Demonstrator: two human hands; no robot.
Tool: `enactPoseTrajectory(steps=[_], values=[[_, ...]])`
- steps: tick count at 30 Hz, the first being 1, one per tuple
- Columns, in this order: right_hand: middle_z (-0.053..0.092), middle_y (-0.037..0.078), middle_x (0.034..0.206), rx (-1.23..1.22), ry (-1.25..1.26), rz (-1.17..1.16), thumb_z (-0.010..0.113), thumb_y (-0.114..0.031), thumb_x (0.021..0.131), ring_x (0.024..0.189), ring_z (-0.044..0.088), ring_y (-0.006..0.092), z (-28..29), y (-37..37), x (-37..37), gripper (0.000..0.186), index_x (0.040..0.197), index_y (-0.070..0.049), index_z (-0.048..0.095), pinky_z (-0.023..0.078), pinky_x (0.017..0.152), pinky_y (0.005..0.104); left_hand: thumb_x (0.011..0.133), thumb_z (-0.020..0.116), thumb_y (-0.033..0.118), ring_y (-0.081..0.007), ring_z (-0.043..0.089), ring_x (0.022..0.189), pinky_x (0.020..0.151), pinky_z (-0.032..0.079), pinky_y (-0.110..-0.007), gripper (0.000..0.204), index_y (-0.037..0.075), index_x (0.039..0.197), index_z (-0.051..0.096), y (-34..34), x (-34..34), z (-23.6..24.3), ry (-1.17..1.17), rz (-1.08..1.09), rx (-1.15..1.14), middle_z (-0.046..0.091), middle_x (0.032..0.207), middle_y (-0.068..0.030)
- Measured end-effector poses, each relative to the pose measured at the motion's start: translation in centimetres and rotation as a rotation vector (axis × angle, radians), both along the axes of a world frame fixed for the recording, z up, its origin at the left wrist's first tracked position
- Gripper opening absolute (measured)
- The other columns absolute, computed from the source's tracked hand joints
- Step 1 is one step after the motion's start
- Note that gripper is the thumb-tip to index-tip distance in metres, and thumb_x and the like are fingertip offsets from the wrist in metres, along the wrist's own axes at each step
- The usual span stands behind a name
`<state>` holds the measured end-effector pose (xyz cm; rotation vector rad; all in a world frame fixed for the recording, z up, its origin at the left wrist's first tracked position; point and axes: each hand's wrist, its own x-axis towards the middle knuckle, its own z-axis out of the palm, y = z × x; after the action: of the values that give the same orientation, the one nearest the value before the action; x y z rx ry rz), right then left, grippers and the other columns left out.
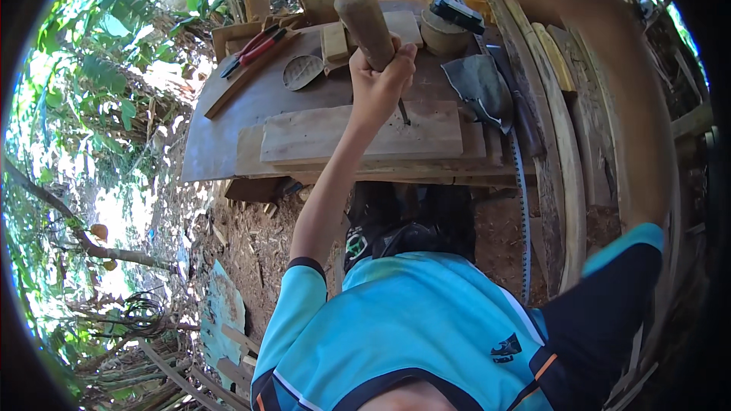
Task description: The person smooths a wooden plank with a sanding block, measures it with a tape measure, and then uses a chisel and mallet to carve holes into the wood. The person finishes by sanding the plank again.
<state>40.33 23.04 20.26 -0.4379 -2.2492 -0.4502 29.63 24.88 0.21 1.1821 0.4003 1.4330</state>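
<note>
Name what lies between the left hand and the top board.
In the head view, a dark metal shaft lies between the left hand and the top board.

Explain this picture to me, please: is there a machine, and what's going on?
There's no robot: a person works bare-handed. The picture comes from a wide fisheye camera worn on the head, looking down, so straight edges bend. Of the two hands, the left hand grips a thick, brown, wooden-handled tool; its thin, dark metal shaft meets a pale, rectangular wooden plank. The right arm is raised and blurred; its hand can't be made out. The flat greyish tabletop also bears red-handled pliers, a flat round disc and a crumpled grey cloth.
</note>
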Motion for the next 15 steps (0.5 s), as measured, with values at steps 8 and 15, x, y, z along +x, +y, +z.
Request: enactPoseTrajectory(steps=[8,15], values=[[0.054,0.005,0.06,0.032,0.568,-0.31,0.05,-0.016,0.084,0.048,0.051,0.0126,-2.8,-4.0,-1.5,0.019,0.072,-0.002,0.054,0.041,0.044,0.0291,0.077,0.053,0.005,-0.0053,0.023,0.038,0.033,0.015,-0.022,0.016,0.011,0.071,0.039,0.2,-1.7,-0.3,-0.259,-0.061,-0.207,0.03,0.051,0.0037],[0.057,0.015,0.109,-0.594,0.649,-0.601,0.045,-0.021,0.089,0.099,0.057,0.0218,-19.9,-4.4,6.1,0.032,0.114,-0.001,0.051,0.043,0.082,0.0313,0.076,0.055,0.018,-0.009,0.025,0.044,0.04,0.021,-0.022,0.02,0.013,0.07,0.037,2.7,-6.9,-7.2,-0.773,0.157,-0.554,0.031,0.054,0.0024]])
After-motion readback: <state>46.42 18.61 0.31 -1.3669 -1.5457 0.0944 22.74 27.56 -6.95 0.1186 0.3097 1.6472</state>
